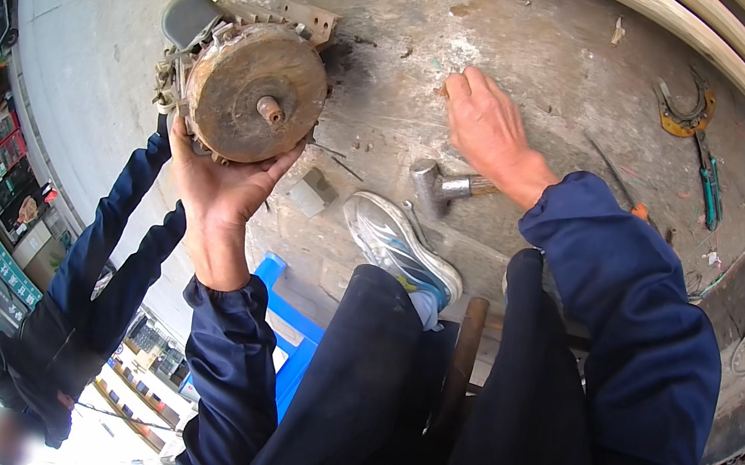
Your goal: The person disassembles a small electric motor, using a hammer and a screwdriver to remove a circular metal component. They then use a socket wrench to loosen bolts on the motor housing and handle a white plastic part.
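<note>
Left hand (227, 182) spread wide, clasping the motor's (242, 95) near rim, well apart from the planks (724, 46) along the ground's (545, 44) far right edge; right hand (489, 126) curled nearly closed, around what I can't tell; hammer (429, 185) beside its wrist, pliers (710, 193) toward that edge.

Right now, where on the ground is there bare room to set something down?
Mostly bare: brown ground between the right hand, pale long boards and yellow curved metal tool; also pale grey concrete left of the rusty round motor. Crowded: around the grey metal hammer and blue-and-white shoe.
</note>
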Demonstrator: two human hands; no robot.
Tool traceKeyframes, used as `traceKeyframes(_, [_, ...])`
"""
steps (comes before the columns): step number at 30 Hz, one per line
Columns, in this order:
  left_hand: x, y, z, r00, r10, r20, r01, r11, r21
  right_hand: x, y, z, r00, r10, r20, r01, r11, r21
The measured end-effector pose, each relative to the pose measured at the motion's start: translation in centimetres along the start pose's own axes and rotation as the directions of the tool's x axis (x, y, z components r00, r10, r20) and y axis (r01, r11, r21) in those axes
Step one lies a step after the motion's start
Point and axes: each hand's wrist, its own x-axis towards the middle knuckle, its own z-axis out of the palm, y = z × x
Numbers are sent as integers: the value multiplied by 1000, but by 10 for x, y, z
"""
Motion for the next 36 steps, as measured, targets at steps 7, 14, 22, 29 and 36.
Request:
traceKeyframes(7, [1,-3,-2,1000,25,8,-25,1000,-5,15,-56,-9,953,248,175,-303,768,564])
traceKeyframes(14, [3,0,-4,1000,-4,23,4,1000,23,39,-96,4,889,345,302,-457,620,637])
traceKeyframes(22, [2,-1,-5,999,9,31,-10,1000,25,52,-95,26,844,421,332,-525,522,673])
traceKeyframes(29, [1,-2,0,1000,12,15,-13,999,33,49,-99,40,784,516,344,-565,365,740])
traceKeyframes(36, [3,0,-4,999,-4,54,3,999,33,53,-115,44,756,563,335,-560,292,775])
